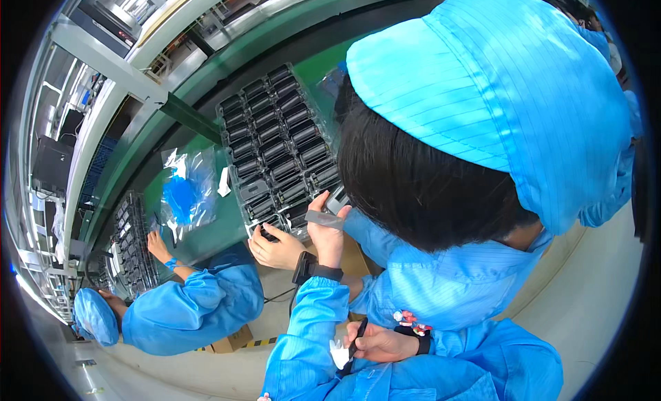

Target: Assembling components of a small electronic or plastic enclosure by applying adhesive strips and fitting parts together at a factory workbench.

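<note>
Left hand (327,229) is raised, thumb and fingers pinching a short grey strip (325,220) flat by its edges. The strip sits just above the palm, at the near corner of the tray (275,146). The tray is the clear one full of black parts, lying on the green tabletop (206,239) just beyond the left hand. Right hand (382,342) is low and near the body, well apart from the left and closed around a black pen-like tool (358,337). A white scrap (339,353) shows at its fingertips; can't tell what it is. A third hand (275,249) sits just left of the left hand, its fingers touching a black part at the tray's near edge. It probably belongs to the capped person (482,111) leaning in, but the owner isn't clear. A blue bag (186,194) lies farther left of both. The step in hand looks like handling the strip at the tray, with the tool parked. The next move calls for keeping the pinch light so the strip stays flat. It also has to steer clear of the third hand, which crowds the same corner, and the right hand must come up if the tool is needed.
</note>
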The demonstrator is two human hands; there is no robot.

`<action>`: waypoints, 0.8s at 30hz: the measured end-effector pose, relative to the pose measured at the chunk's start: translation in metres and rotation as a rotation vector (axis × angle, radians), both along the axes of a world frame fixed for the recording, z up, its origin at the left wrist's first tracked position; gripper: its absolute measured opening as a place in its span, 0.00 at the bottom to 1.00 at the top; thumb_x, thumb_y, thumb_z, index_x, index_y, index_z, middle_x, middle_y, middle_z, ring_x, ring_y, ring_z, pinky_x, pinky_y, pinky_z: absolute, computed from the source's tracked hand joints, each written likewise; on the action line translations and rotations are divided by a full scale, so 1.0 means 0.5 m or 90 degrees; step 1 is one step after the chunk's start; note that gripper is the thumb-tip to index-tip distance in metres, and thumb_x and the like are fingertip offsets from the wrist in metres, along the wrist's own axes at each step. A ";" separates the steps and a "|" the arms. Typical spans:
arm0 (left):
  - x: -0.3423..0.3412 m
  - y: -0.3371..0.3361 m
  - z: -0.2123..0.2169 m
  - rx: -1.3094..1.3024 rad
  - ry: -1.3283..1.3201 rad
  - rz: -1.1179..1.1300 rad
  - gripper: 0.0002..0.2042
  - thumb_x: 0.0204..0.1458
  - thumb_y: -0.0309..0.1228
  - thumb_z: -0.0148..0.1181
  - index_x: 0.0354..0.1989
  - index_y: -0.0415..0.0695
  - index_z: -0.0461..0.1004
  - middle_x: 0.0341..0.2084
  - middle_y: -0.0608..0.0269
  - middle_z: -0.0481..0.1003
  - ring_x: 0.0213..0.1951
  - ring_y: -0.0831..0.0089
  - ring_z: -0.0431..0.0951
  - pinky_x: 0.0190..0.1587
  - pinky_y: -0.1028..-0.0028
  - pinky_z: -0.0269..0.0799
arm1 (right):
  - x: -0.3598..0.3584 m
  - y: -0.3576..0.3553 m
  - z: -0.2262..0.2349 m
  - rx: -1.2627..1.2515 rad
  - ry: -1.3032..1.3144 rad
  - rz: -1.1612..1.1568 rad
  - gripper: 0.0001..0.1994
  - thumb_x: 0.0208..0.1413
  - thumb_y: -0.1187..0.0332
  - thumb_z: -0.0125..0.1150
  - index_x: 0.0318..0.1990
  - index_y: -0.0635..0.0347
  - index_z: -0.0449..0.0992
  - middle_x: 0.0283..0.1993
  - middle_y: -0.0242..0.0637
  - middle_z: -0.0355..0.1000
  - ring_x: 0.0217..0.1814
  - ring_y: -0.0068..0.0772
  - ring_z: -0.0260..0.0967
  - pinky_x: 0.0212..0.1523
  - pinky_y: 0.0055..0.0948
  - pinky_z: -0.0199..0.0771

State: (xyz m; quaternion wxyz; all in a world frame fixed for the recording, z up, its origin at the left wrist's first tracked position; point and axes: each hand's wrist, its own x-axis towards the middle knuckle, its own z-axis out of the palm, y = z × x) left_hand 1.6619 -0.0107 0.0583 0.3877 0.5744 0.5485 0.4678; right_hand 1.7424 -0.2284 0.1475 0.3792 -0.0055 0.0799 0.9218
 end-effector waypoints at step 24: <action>0.003 -0.020 0.061 0.035 -0.040 0.037 0.18 0.48 0.30 0.60 0.48 0.37 0.69 0.45 0.56 0.69 0.47 0.69 0.69 0.51 0.73 0.63 | -0.003 -0.010 0.007 -0.004 -0.039 0.018 0.08 0.52 0.69 0.59 0.38 0.55 0.67 0.37 0.32 0.67 0.33 0.22 0.59 0.37 0.18 0.58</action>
